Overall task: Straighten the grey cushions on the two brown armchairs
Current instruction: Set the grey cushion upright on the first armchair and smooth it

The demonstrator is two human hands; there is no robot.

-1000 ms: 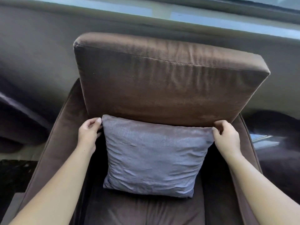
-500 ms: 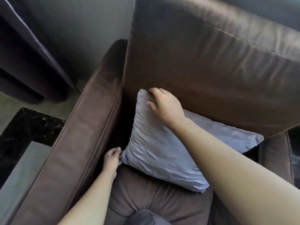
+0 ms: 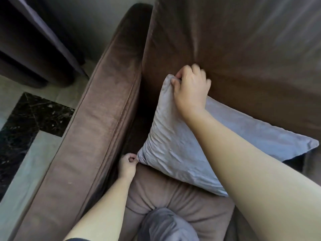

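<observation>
Gripping one grey cushion (image 3: 175,145), two hands: left hand (image 3: 127,165), right hand (image 3: 190,87)

Soft daylight is falling from the upper right, perhaps a window; the backrest (image 3: 243,58) is glaring, edges are bending, fingertips (image 3: 196,66) are blurring.

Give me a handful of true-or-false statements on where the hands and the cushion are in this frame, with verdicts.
1. The right hand grips the top corner of the grey cushion. True.
2. The left hand rests on the armrest. False: it pinches the cushion's lower left corner, down beside the armrest.
3. The cushion lies flat on the seat. False: it leans against the back cushion.
4. Dark marble floor shows left of the chair. True.
</observation>
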